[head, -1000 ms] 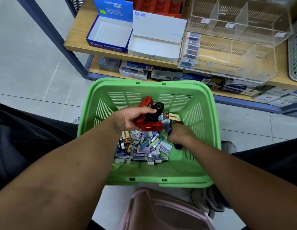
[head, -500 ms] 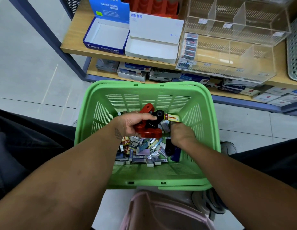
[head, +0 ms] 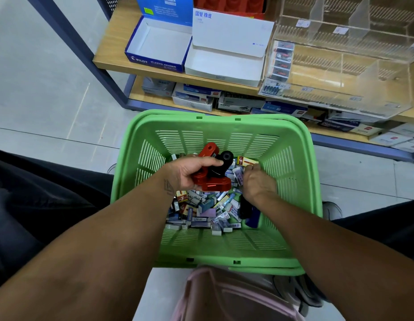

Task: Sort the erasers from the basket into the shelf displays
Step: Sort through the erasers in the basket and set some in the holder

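A green plastic basket [head: 136, 163] sits on the floor in front of me, with a heap of several small boxed erasers [head: 201, 212] on its bottom. My left hand [head: 189, 172] is inside the basket, closed around a red and black tool [head: 215, 179] held above the heap. My right hand [head: 257, 181] reaches into the right side of the heap with its fingers curled around a small wrapped eraser [head: 238, 176]. On the shelf stand an open blue Pilot eraser box [head: 159, 42], an open white box [head: 224, 59] and a clear acrylic display [head: 345, 66].
A dark blue and black object [head: 247, 212] lies in the basket under my right wrist. The acrylic display's left slot holds a column of packed erasers [head: 282, 61]. Stationery boxes [head: 194, 96] fill the lower shelf. A pink item [head: 224, 297] lies near my feet.
My right hand has shifted up and forward in the heap and closed on a small eraser. The left hand keeps holding the red and black tool in about the same place.
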`<state>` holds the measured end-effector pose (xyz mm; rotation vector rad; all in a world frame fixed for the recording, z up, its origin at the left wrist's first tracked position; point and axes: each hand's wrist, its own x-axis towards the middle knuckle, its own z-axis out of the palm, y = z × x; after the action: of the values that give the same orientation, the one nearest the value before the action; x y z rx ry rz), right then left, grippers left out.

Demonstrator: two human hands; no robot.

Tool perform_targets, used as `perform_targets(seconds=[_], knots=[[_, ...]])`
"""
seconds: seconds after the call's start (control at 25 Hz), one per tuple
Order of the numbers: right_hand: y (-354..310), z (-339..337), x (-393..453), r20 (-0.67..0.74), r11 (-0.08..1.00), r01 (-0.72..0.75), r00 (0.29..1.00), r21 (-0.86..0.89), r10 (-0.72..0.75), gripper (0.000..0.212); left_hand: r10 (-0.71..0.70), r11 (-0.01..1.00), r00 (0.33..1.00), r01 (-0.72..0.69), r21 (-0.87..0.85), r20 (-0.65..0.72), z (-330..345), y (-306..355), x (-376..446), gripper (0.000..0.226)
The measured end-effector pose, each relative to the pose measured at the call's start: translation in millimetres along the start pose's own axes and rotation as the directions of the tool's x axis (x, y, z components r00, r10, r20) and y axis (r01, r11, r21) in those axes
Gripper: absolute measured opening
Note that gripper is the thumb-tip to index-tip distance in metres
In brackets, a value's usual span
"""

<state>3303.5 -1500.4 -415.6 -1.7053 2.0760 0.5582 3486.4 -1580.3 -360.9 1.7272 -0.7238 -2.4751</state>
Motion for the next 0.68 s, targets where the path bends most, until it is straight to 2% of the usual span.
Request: perform_targets(seconds=[0.16, 0.2, 0.36, 0.48, 0.56, 0.6, 0.68], knots=[[5, 4, 2, -0.049, 0.992, -0.031, 0.998, 0.122, 0.037, 0.026, 0.007, 1.0, 1.0, -0.007, -0.005, 0.002, -3, -1, 3, 0.038], [6, 4, 2, -0.038, 0.99, -0.023, 0.999, 0.14, 0.028, 0.029, 0.007, 1.0, 1.0, -0.007, -0.005, 0.001, -3, -1, 3, 0.038], [-2, 11, 0, 0.07, 0.99, -0.008, 0.998, 0.141, -0.002, 0.067, 0.011, 1.0, 1.0, -0.011, 0.0, 0.007, -1, -1, 2, 0.039], [-6, 12, 3, 0.107, 0.96, -0.114, 0.99, 0.256, 0.089, 0.071, 0.01, 1.0, 1.0, -0.01, 0.0, 0.003, -2, -2, 4, 0.038], [-5, 15, 6, 0.121, 0.868, -0.198, 0.98, 0.455, 0.16, 0.074, 0.006, 1.0, 1.0, -0.006, -0.003, 0.008, -3, -2, 4, 0.036], [-5, 18, 6, 0.138, 0.781, -0.234, 0.972, 0.579, 0.189, 0.074, 0.006, 1.0, 1.0, -0.006, 0.0, 0.011, -2, -1, 4, 0.035], [-3, 20, 2, 0.191, 0.494, -0.28, 0.956, 0.823, 0.223, 0.07, 0.009, 1.0, 1.0, -0.009, 0.003, 0.016, 0, 0, 4, 0.033]])
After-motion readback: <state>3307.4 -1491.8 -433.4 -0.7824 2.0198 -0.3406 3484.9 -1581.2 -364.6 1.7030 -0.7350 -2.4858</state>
